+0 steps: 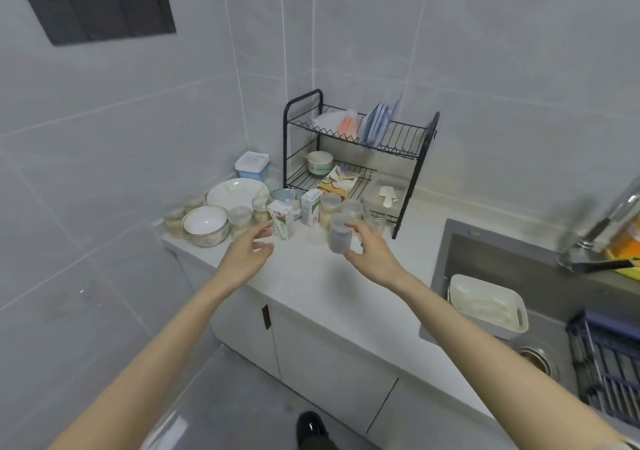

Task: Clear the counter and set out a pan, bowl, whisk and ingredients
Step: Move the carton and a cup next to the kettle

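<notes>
- One dark shoe stands on the floor below the table.
- Two hands reach over the table, well apart from each other.
- The left hand is loose, with its fingers spread and holding nothing, just beside the nearer carton.
- The right hand has its fingers and thumb curled round one small clear jar above the table's middle.
- To the right, one white basin sits in the sink.
- Two cartons stand side by side; the second carton is just behind the first.
- One gold-rimmed bowl sits at the left, with one wide white dish behind it.
- Other clear jars crowd around the cartons; blur makes the count unsure, perhaps six.
- One metal cup stands behind the cartons.
- One blue-based box stands in the corner.
- One black two-tier rack holds one bowl on its lower tier.
</notes>
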